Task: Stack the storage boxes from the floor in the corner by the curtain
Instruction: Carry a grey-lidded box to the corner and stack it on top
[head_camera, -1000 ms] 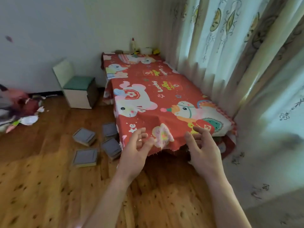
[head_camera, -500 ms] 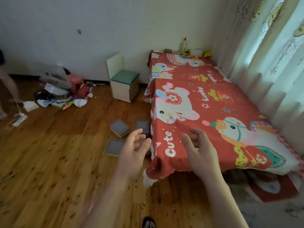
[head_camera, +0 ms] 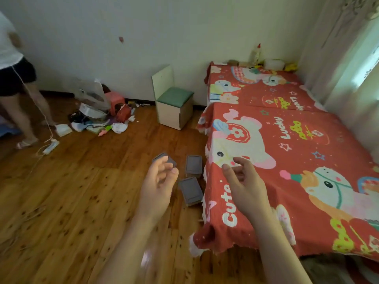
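Though partly hidden, storage boxes (head_camera: 190,190) seem grey-lidded.

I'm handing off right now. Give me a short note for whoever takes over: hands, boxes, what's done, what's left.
Left hand: raised over the floor, fingers loosely curled, nothing in its grip.
Right hand: raised at the red cloth's edge, empty too.
Storage boxes: three grey ones visible on the wooden floor beside the cloth: far-left box partly behind the left hand, far box, near box.
Done: nothing stacked.
Left: pick up the boxes, stack them in the corner by the curtain.
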Action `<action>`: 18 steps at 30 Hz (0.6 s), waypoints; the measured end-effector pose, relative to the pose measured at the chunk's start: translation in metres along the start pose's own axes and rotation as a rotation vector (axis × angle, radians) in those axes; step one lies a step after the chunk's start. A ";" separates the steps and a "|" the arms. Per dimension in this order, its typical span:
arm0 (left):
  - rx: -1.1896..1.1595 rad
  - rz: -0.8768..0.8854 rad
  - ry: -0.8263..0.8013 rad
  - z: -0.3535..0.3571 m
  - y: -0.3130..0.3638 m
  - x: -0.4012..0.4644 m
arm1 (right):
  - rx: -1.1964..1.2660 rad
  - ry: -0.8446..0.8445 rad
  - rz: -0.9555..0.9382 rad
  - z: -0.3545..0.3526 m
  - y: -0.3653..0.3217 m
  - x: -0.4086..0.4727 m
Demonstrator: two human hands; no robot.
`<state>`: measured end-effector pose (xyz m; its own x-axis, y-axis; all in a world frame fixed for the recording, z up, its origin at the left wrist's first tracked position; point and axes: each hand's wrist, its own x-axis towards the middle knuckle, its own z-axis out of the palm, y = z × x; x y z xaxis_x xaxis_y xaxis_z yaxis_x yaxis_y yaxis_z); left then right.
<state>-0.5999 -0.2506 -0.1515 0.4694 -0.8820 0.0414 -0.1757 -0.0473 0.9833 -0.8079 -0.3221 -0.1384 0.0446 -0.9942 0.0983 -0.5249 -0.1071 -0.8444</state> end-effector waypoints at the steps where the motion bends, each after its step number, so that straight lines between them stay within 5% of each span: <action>1: 0.002 -0.003 0.007 -0.002 -0.001 0.004 | 0.004 -0.006 -0.006 0.004 -0.002 0.005; 10: -0.005 -0.078 0.094 -0.067 -0.034 0.059 | -0.021 -0.129 -0.074 0.096 -0.033 0.056; 18: -0.014 -0.136 0.001 -0.144 -0.082 0.143 | -0.105 -0.125 -0.011 0.201 -0.065 0.087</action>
<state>-0.3940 -0.3054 -0.2011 0.4887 -0.8676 -0.0920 -0.0986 -0.1597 0.9822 -0.5993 -0.4041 -0.1813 0.1525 -0.9877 0.0354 -0.6093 -0.1221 -0.7835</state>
